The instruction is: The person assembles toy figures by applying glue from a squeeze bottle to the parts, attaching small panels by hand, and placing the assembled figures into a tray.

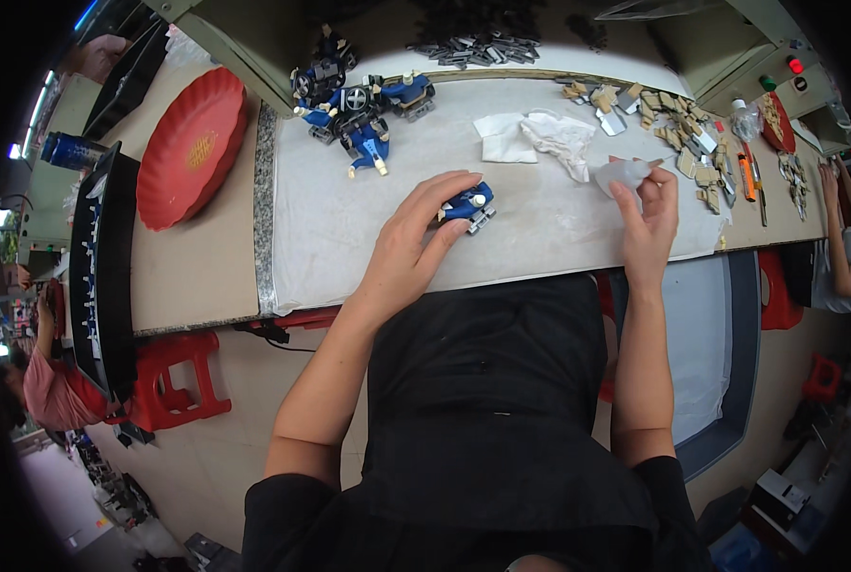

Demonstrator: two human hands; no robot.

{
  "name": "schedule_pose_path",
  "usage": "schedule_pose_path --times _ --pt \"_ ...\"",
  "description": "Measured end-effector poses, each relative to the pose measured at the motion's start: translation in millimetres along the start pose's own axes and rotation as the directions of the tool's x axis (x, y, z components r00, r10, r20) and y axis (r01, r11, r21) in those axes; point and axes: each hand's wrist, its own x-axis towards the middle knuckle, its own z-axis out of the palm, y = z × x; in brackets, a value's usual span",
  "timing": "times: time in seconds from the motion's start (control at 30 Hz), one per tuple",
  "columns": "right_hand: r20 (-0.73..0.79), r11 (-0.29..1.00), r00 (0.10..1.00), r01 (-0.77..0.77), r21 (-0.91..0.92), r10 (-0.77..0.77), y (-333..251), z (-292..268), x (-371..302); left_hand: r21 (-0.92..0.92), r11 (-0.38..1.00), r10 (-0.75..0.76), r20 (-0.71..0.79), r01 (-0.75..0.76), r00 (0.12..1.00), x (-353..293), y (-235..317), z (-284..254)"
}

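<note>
Far left, small blue pieces are held in a long black tray [116, 286]; a red scalloped dish [170, 186] is set beside it. Blue wheeled toys [366, 141] are bunched at the back left of the white sheet [349, 243], presumably parked there so the front is left usable.

A blue toy [466, 204] is held by the left hand [411, 224] at mid-sheet, well in front of the bunch. The hand is partly closed, curved around the toy with thumb on the near side and fingers on the far side; probably gripped this way for steadiness, with the right side left exposed. The toy's grey wheels are turned to the lower right, its pale knob faces up. Long axis appears slanted, lower left to upper right; one end is covered by the hand, so which end is front cannot be told.

Next, flat white paper [505, 139] and crumpled paper [561, 140] are laid touching. A translucent scrap [620, 175] is pinched by the right hand [648, 210], thumb against curled fingers, likely because it is thin and limp. Tan and grey parts [700, 143] are heaped behind, an orange tool [747, 177] beyond.
</note>
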Motion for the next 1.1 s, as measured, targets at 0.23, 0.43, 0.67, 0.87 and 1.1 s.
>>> schedule_pose_path --times 0.23,0.43,0.67,0.87,1.1 --pt "-0.137 0.979 0.991 0.03 0.201 -0.003 -15.9 5.5 -53.7 0.558 0.797 0.354 -0.118 -0.233 0.928 -20.1 3.3 0.5" --pt "-0.213 0.992 0.976 -0.01 0.122 0.036 -9.2 -17.7 -64.0 0.511 0.813 0.367 -0.079 -0.278 0.927 -10.9 -4.8 23.3" --pt "-0.182 0.977 0.982 -0.018 0.213 0.058 -4.0 -13.5 -66.8 0.485 0.836 0.33 -0.07 -0.257 0.941 -6.1 -7.5 14.3" --pt "-0.252 0.96 0.965 -0.002 0.282 0.076 -16.4 7.2 -64.6 0.541 0.803 0.371 -0.125 -0.25 0.92 -2.6 -1.1 0.9" --pt "-0.282 0.872 0.943 -0.015 0.489 0.175 -16.1 10.8 -75.0 0.556 0.78 0.422 -0.126 -0.288 0.898 5.4 -3.4 7.2"
